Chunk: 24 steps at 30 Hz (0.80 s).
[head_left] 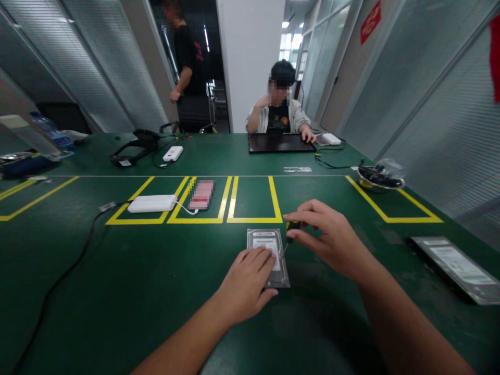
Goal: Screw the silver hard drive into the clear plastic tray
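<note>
A hard drive (284,276) with a white label lies flat on the green table in front of me. My left hand (250,278) rests on its left and middle part, fingers stretched over the label and thumb beside the near edge, covering part of it. My right hand (326,229) pinches a small screwdriver (292,229) by its yellow and black handle, thumb below and fingers above. The screwdriver's thin shaft slants down to the drive's right edge. Whether its tip sits in a screw is too small to tell.
A larger drive (455,265) lies at the right. Behind it stands a bowl of cables (380,179). A white power bank (152,203) and a blurred phone (202,195) lie left, near yellow tape (253,220). Across the table, a person (279,112) touches a black panel (281,143); another person (187,57) stands behind.
</note>
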Tool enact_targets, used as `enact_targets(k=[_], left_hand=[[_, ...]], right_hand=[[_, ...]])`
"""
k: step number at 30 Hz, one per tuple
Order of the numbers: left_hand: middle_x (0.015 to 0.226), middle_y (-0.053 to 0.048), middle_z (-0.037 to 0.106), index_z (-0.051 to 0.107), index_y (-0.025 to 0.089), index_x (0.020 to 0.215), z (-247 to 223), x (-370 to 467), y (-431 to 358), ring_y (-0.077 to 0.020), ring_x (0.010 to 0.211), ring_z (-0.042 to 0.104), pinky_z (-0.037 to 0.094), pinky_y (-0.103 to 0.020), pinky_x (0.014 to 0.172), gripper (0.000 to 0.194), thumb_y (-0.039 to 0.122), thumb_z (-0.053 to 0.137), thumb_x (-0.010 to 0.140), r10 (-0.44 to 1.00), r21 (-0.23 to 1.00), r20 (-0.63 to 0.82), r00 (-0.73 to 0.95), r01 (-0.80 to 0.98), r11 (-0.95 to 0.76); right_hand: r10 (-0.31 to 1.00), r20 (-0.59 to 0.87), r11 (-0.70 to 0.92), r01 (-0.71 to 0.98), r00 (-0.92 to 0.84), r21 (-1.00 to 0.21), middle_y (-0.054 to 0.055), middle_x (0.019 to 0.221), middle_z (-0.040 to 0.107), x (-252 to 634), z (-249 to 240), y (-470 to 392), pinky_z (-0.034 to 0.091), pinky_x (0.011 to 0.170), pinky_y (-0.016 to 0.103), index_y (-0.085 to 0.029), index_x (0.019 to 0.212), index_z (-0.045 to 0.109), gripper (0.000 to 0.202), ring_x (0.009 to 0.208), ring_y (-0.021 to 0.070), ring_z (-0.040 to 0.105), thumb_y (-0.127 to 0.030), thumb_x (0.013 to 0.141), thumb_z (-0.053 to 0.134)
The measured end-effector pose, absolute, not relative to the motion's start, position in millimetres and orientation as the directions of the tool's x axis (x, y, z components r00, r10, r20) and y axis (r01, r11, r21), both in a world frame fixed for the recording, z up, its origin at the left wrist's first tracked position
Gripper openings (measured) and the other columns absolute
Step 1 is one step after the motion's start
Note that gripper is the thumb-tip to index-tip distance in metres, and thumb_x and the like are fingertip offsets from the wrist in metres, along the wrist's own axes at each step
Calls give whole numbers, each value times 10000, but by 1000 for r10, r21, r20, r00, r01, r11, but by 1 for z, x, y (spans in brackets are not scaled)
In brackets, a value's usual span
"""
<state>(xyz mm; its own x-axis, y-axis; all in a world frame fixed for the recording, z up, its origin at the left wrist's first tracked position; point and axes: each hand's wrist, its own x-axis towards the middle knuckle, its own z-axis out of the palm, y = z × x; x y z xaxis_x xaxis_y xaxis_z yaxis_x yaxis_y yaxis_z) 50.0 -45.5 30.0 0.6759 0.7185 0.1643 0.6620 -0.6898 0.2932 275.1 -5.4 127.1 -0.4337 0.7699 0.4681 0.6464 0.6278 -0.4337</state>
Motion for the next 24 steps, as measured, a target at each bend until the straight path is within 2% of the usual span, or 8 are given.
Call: enact_targets(k=[2, 6, 10, 13, 16, 18, 24], left_hand=[[1466, -116, 461, 397, 187, 1436, 30, 50, -46, -302, 1375, 368, 263, -483, 1155, 669, 394, 666, 859, 718, 296, 167, 676, 660, -690], [1469, -121, 459, 392, 189, 1439, 29, 50, -46, -303, 1376, 372, 270, -485, 1151, 670, 400, 658, 862, 715, 297, 169, 678, 657, -693], [1469, -121, 460, 390, 189, 1439, 29, 50, -46, -302, 1378, 370, 270, -487, 1152, 670, 399, 659, 862, 716, 291, 168, 677, 660, -692], [1466, -119, 463, 382, 201, 1445, 29, 50, -46, -304, 1376, 376, 272, -493, 1150, 673, 400, 657, 863, 717, 294, 177, 674, 659, -692], [1466, -122, 464, 391, 198, 1439, 29, 50, -46, -308, 1370, 381, 274, -493, 1147, 663, 400, 653, 864, 714, 299, 182, 676, 654, -695], [1469, -120, 461, 397, 190, 1436, 28, 49, -46, -305, 1373, 375, 272, -486, 1150, 667, 396, 660, 859, 714, 300, 178, 677, 653, -695], [1461, -122, 471, 401, 189, 1431, 28, 50, -45, -304, 1369, 381, 276, -486, 1148, 677, 392, 677, 847, 719, 295, 173, 673, 661, -690]], right_hand=[[761, 479, 637, 641, -437, -427, 48, 1003, 616, 275, 127, -5, 506, 796, 287, -221, 1065, 688, 170, 899, 160, 602, -212, 910, 617], [741, 485, 664, 616, -464, -425, 51, 1022, 638, 275, 131, -7, 497, 797, 296, -203, 1137, 632, 241, 898, 164, 599, -158, 915, 550], [738, 490, 665, 619, -464, -417, 61, 1045, 626, 276, 131, -8, 497, 819, 304, -197, 1090, 641, 185, 916, 171, 592, -200, 914, 583], [758, 485, 638, 650, -437, -412, 58, 1017, 609, 276, 129, -6, 504, 777, 294, -215, 1058, 671, 170, 884, 168, 588, -257, 895, 649], [744, 501, 653, 639, -442, -407, 46, 999, 629, 276, 128, -5, 498, 803, 290, -205, 1042, 664, 144, 907, 161, 597, -195, 909, 607], [745, 499, 653, 641, -443, -405, 46, 1024, 648, 277, 129, -6, 494, 835, 305, -195, 1095, 640, 202, 930, 165, 603, -156, 909, 572], [742, 503, 654, 641, -443, -402, 62, 1064, 618, 276, 130, -8, 493, 850, 328, -204, 1102, 646, 226, 969, 183, 587, -157, 894, 569]])
